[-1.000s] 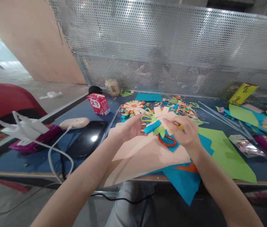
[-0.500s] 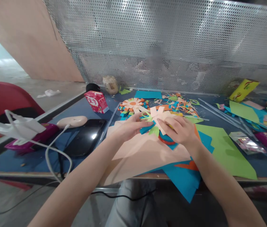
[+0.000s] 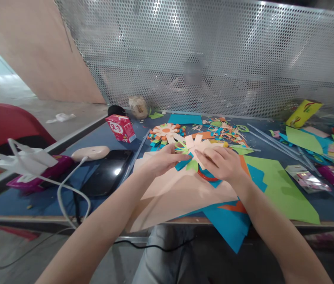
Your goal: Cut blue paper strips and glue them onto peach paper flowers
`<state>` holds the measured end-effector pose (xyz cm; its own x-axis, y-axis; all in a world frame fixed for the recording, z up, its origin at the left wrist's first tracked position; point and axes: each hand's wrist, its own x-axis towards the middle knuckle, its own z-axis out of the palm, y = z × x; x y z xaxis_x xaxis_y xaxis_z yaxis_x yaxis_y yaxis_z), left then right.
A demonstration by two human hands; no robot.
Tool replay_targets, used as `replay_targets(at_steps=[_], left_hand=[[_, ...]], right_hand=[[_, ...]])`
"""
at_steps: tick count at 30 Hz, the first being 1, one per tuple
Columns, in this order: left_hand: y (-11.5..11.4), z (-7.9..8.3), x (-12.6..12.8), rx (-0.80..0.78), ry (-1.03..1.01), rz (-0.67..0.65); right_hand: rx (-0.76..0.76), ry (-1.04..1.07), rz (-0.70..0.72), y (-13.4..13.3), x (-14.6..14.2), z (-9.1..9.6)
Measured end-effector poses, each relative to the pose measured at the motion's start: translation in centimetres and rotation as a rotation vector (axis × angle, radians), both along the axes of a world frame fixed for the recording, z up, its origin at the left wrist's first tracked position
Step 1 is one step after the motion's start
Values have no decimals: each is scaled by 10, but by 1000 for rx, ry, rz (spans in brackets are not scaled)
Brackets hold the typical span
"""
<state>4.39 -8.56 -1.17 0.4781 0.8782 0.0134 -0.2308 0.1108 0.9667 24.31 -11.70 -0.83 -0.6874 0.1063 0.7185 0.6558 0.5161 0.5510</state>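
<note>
Both hands meet over the middle of the table on a layered paper flower (image 3: 195, 145) with peach petals, green leaf bits and blue pieces. My left hand (image 3: 162, 161) pinches the flower's left side at a blue strip. My right hand (image 3: 222, 163) is closed on its right side, fingers curled over the peach petals. Under the flower a red scissor handle (image 3: 207, 177) shows on a blue sheet. A large peach sheet (image 3: 179, 193) lies beneath both hands. A finished orange-centred paper flower (image 3: 166, 131) lies further back.
A red carton (image 3: 120, 127), a black phone (image 3: 107, 175), a cream mouse-shaped device (image 3: 91, 152) and a white charger with cable (image 3: 26, 161) lie left. Green paper (image 3: 279, 189), blue paper (image 3: 229, 225), paper scraps (image 3: 223, 132) and a yellow box (image 3: 303, 113) lie right. A perforated metal screen (image 3: 214, 59) backs the table.
Both hands with the paper flower have shifted slightly away from me and closer together. My right fingers have closed further over the petals, covering more of the red scissor handle.
</note>
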Motion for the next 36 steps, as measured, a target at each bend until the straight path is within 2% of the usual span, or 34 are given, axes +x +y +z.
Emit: replay_targets(at_steps=[4,10,15,17,19,21,24,26,28,30,33,36], left_hand=[[0,1,0,-53,-1,-2],[3,0,-1,-48,38,-61],[2,-1,-1,-88,70,-18],[1,1,-1,-118,35,33],[2,4,-1,-153,-18,121],[5,6,-2,-149,-69,219],[11,6,-4,-92,-121,311],[15,2,-5,-49,-95,364],[17,-2,-4,31,0,445],[18,-5,-2,140,91,498],[17,-7,1,257,78,459],[13,-7,5,296,-22,316]], right_hand=[[14,-1,49,1,0,-1],[-112,-3,34,2,0,-3],[-48,-20,45,2,-1,-4],[-92,51,39,2,-2,-3],[-242,238,48,4,-3,-2],[-442,553,93,8,-2,-1],[-780,1091,236,19,2,3],[-1041,1337,331,25,4,5],[-1258,1430,397,27,4,6],[-1383,1428,412,26,2,7],[-1442,1374,355,23,-4,4],[-1419,1305,303,20,-10,1]])
